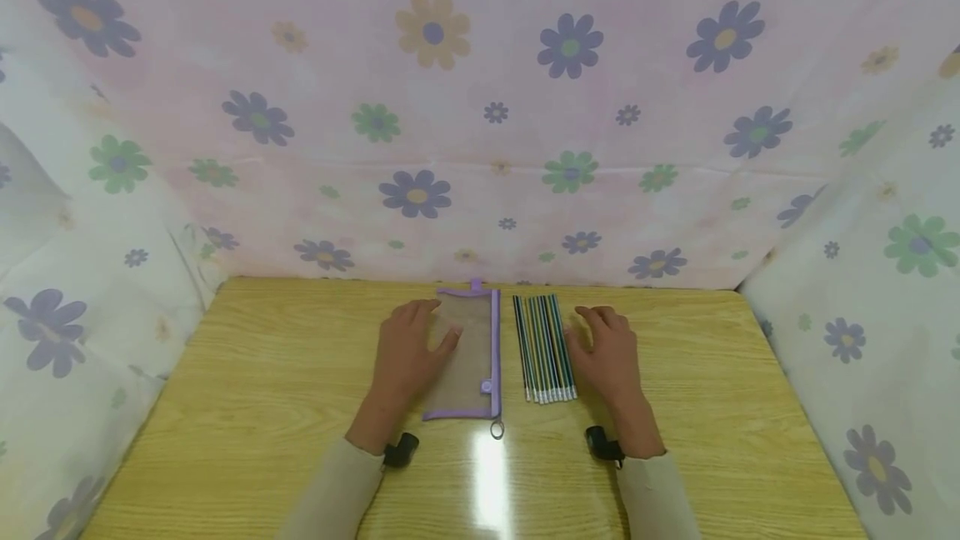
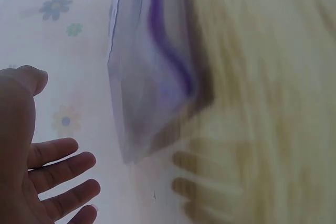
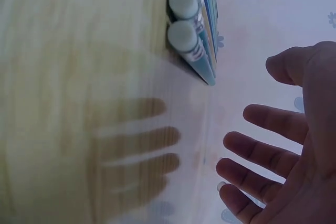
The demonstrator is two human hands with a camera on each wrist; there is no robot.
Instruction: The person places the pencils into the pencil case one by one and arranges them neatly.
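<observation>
A see-through zip pouch with purple edging lies on the table, its zipper on the right side and a small metal ring at its near corner. My left hand hovers at the pouch's left side, fingers loosely extended; in the left wrist view a gap separates it from the pouch. To the right of the pouch lies a row of several pencils, their white eraser ends toward me. Close beside them is my right hand, fingers spread and holding nothing. The right wrist view shows it apart from the pencils.
Under everything is a wood-grain table, with a bright glare patch near its front. A flower-printed cloth hangs behind the table and along both sides. Black wrist cameras sit at both cuffs.
</observation>
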